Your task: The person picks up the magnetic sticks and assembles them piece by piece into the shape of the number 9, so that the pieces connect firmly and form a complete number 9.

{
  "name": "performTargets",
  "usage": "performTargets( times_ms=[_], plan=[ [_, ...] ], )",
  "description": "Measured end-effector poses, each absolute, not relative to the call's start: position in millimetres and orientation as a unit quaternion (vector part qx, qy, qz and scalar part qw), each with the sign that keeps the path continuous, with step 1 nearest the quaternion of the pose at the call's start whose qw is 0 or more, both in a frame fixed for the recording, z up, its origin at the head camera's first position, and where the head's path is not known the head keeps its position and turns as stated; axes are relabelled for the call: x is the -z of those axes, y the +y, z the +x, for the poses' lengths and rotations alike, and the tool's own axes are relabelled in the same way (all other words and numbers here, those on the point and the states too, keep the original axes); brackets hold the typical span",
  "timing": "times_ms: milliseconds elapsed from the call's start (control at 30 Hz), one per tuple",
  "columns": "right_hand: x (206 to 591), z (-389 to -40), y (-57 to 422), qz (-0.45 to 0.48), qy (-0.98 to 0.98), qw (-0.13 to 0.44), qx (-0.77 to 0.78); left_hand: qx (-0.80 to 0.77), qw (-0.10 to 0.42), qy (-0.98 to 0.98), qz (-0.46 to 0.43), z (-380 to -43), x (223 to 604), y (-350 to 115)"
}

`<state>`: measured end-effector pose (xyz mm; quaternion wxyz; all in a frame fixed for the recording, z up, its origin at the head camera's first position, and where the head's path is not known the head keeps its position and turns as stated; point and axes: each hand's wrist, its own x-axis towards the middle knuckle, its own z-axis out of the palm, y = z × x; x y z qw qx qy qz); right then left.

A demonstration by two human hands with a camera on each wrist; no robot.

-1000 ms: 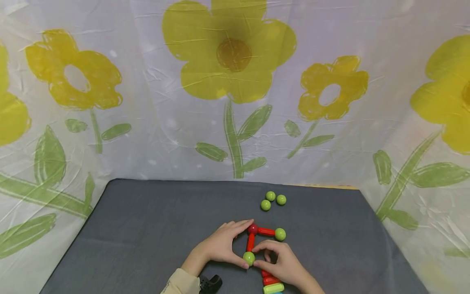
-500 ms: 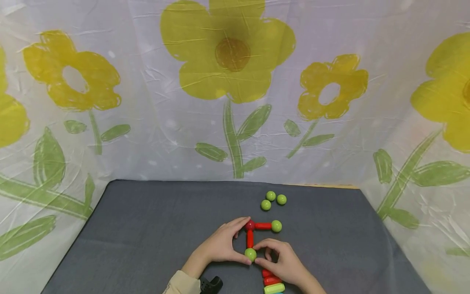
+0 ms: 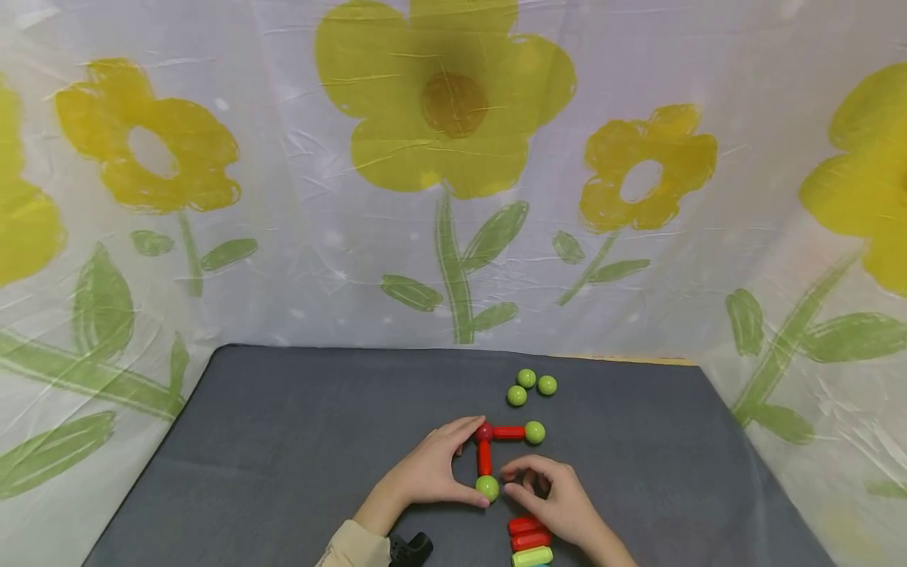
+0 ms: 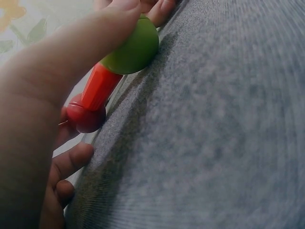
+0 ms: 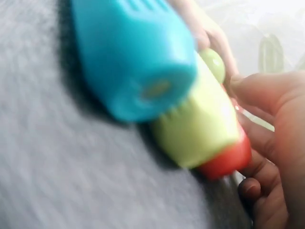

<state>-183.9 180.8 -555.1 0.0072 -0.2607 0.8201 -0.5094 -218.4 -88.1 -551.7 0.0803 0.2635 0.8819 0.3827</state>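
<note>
A right-angled ball-and-rod toy piece lies on the dark cloth: a red ball [image 3: 484, 432] at its corner, a red rod [image 3: 509, 432] leading to a green ball [image 3: 534, 432], another red rod [image 3: 485, 457] to a nearer green ball [image 3: 487, 488]. My left hand [image 3: 430, 471] spans one side of it, forefinger at the red ball, thumb on the nearer green ball [image 4: 136, 47]. Just right of that ball, my right hand [image 3: 549, 498] has its fingers loosely bent, thumb and forefinger apart, holding nothing. Both hands hover low over the cloth.
Under my right hand lies a row of loose rods: red ones [image 3: 531, 540], a yellow-green one [image 3: 532, 557], and a blue one [image 5: 133, 57]. Three green balls [image 3: 527, 378] sit farther back. A flower-printed curtain [image 3: 319, 236] hangs behind the grey table cloth [image 3: 319, 402].
The toy piece has turned a little, its far end swinging away from me. My right hand's fingers have come off the nearer green ball and drawn slightly right.
</note>
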Motion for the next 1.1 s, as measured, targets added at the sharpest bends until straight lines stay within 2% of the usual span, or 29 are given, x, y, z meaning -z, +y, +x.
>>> performTargets(
  times_ms=[133, 567, 900, 1100],
  plan=[
    [556.9, -183.5, 191.8, -0.254, 0.821, 0.002, 0.511, -0.385, 0.081, 0.881, 0.264, -216.6, 553.6, -85.7],
    [546.2, -169.5, 229.4, -0.240, 0.821, 0.048, 0.516, -0.395, 0.088, 0.877, 0.260, -217.5, 551.7, -75.8],
    [551.1, -163.4, 232.0, -0.235, 0.831, 0.077, 0.498, -0.390, 0.086, 0.879, 0.260, -216.5, 553.5, -81.1],
    [551.6, -164.9, 227.3, -0.266, 0.814, 0.079, 0.511, -0.383, 0.085, 0.881, 0.264, -220.0, 551.6, -88.5]
  ],
)
